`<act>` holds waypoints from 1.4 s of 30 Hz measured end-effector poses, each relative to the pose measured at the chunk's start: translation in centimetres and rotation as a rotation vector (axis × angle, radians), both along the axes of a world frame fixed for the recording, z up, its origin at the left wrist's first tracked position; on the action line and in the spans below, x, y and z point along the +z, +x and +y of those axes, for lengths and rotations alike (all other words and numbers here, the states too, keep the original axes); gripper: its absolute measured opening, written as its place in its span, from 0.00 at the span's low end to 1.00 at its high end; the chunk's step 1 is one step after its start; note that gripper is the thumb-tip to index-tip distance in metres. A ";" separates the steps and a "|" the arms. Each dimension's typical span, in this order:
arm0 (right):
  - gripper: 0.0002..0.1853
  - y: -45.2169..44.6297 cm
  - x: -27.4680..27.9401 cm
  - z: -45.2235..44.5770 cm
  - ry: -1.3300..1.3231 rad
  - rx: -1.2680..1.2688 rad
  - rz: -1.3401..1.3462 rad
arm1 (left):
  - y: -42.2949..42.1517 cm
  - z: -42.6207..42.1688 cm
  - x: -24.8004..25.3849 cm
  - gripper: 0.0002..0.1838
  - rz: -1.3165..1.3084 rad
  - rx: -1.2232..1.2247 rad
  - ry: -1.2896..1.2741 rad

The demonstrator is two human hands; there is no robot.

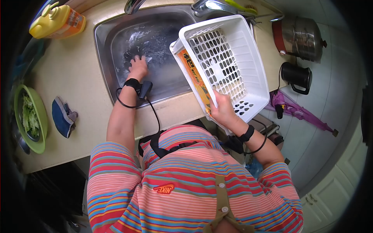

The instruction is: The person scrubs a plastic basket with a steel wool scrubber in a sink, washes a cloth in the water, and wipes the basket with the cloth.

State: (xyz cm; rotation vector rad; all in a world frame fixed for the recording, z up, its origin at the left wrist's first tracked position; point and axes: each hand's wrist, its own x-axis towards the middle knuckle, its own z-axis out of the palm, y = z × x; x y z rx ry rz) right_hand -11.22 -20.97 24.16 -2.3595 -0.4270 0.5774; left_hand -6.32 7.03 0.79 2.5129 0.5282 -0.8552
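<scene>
Water with bubbles and ripples covers part of the steel sink (107, 73). Over it, my left hand (138, 66) reaches in with fingers apart, holding nothing; whether the fingertips touch the water is unclear. My right hand (223, 109) grips the near side wall of a white plastic basket (256, 58), its fingers curled over the rim. The basket is tilted, with slotted holes in its walls and bottom, and partly overhangs the sink's right side. An orange package with dark lettering (193, 73) lies along the basket's left outer side, partly hidden.
A yellow jug (62, 24) stands back left. On the left counter are a green bowl (43, 128) of leafy greens and a blue cloth (62, 116). The faucet (133, 6) is behind the sink. A black kettle (296, 77) and clear container (305, 39) are right.
</scene>
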 end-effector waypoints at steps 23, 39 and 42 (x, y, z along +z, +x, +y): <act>0.22 0.2 0.1 0.6 -0.023 -0.043 0.037 | 2.1 -6.6 1.0 0.12 -0.379 0.617 -1.069; 0.19 0.3 0.2 0.6 -0.043 -0.056 0.054 | -0.6 -5.2 -6.1 0.26 -0.031 -0.375 -0.377; 0.20 0.2 0.1 0.8 -0.026 -0.069 0.056 | 0.7 -3.7 2.2 0.16 -0.219 -0.054 -0.269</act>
